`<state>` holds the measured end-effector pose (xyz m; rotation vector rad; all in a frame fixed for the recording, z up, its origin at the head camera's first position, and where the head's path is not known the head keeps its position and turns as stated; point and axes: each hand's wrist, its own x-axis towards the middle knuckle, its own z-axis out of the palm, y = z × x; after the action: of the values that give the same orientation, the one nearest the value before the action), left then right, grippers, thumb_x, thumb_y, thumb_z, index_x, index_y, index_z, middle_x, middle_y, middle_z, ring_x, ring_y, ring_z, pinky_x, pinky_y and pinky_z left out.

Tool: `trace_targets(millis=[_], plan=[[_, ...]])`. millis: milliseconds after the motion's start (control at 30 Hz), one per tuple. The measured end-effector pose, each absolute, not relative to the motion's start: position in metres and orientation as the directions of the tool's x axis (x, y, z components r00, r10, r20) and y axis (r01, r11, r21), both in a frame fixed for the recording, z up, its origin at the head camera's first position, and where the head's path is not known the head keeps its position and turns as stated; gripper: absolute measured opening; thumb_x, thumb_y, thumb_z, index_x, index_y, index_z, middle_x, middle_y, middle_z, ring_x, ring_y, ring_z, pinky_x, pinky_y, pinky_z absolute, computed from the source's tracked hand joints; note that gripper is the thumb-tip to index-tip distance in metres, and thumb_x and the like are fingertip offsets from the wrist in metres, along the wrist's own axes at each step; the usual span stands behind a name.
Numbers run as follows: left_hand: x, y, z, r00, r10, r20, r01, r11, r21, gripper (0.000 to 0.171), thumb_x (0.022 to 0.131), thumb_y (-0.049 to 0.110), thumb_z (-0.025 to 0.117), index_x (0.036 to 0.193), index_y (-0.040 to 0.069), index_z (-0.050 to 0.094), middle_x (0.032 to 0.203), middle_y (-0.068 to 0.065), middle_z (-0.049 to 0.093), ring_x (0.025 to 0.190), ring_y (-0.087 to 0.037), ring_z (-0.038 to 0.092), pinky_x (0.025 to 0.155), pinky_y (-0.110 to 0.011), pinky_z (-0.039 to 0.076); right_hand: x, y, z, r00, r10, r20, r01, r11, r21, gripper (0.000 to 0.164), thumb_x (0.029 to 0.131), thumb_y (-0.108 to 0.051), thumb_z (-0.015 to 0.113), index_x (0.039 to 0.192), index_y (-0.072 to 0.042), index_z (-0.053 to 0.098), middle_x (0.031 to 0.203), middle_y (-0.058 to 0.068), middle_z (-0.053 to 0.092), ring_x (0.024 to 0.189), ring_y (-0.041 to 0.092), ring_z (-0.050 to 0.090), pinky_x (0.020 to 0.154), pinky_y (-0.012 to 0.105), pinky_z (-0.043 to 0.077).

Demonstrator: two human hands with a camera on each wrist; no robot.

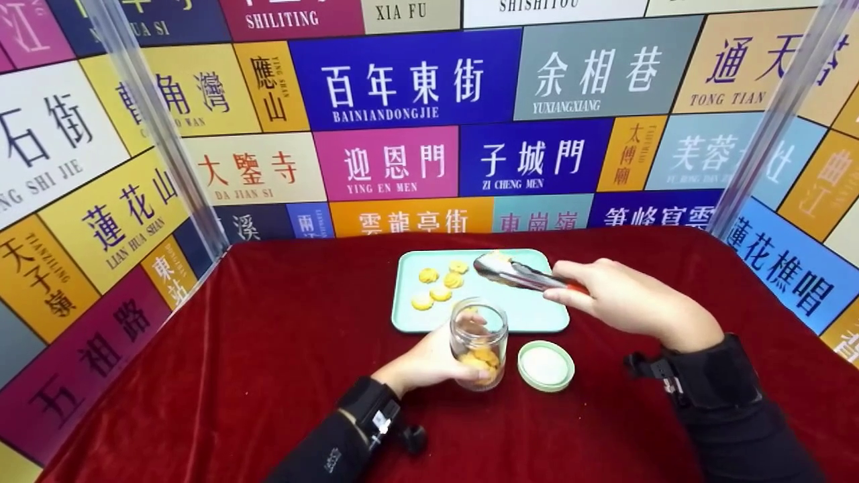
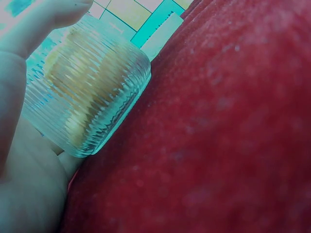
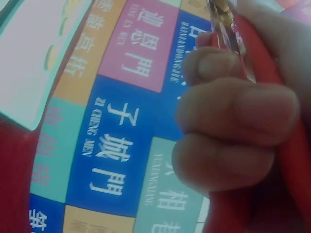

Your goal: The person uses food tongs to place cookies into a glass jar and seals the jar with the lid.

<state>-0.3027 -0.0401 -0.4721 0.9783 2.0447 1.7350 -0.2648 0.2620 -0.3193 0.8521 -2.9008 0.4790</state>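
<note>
My left hand (image 1: 429, 362) grips a clear ribbed glass jar (image 1: 478, 345) around its lower part, and the jar's mouth faces up. Several yellow cookies (image 1: 484, 361) lie at the jar's bottom; the left wrist view shows them blurred through the glass (image 2: 112, 92). With curled fingers my right hand (image 1: 621, 298) holds metal tongs (image 1: 520, 274) by their red handle (image 3: 265, 53). The tongs' tips reach over the right half of a light green tray (image 1: 537, 315), with a pale yellow cookie (image 1: 500, 256) at them. Several cookies (image 1: 440, 294) lie on the tray's left half.
A round green lid (image 1: 545, 366) lies on the dark red cloth (image 1: 295, 349), to the right of the jar. Behind the table stands a wall (image 1: 402, 80) of coloured panels with lettering. Clear posts (image 1: 778, 114) rise at the table's back corners.
</note>
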Motion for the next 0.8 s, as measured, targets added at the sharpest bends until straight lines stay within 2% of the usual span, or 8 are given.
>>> trace_targets(millis=[267,467,800], plan=[[-0.303,-0.041,-0.472,-0.724,0.656,0.213,0.326,0.053,0.944,0.084,0.08,0.008,0.09,0.148,-0.005,0.044,0.129,-0.001,0.07,0.119,-0.013,0.066,0.108,-0.029,0.048,-0.253,0.251,-0.313,-0.801,-0.581,0.144,-0.595,0.748,-0.293,0.035,0.107,-0.058,0.055,0.094,-0.025,0.059,0.068,-0.015,0.04,0.057,0.003,0.038,0.056,0.026,0.036],[-0.304,-0.041,-0.473,-0.72,0.661,0.212,0.324,0.051,0.945,0.084,0.08,0.009,0.09,0.148,-0.005,0.044,0.128,-0.002,0.07,0.119,-0.014,0.066,0.109,-0.03,0.049,-0.251,0.246,-0.314,-0.801,-0.589,0.107,-0.592,0.752,-0.291,0.038,0.106,-0.06,0.053,0.091,-0.026,0.057,0.067,-0.015,0.039,0.056,0.003,0.036,0.054,0.025,0.033],[-0.304,-0.041,-0.472,-0.72,0.662,0.209,0.326,0.058,0.943,0.085,0.081,0.01,0.091,0.15,-0.004,0.042,0.128,-0.003,0.071,0.118,-0.014,0.067,0.108,-0.031,0.05,-0.255,0.239,-0.323,-0.771,-0.63,0.097,-0.632,0.734,-0.25,0.034,0.106,-0.057,0.057,0.09,-0.027,0.058,0.068,-0.015,0.044,0.059,0.003,0.043,0.056,0.025,0.036]])
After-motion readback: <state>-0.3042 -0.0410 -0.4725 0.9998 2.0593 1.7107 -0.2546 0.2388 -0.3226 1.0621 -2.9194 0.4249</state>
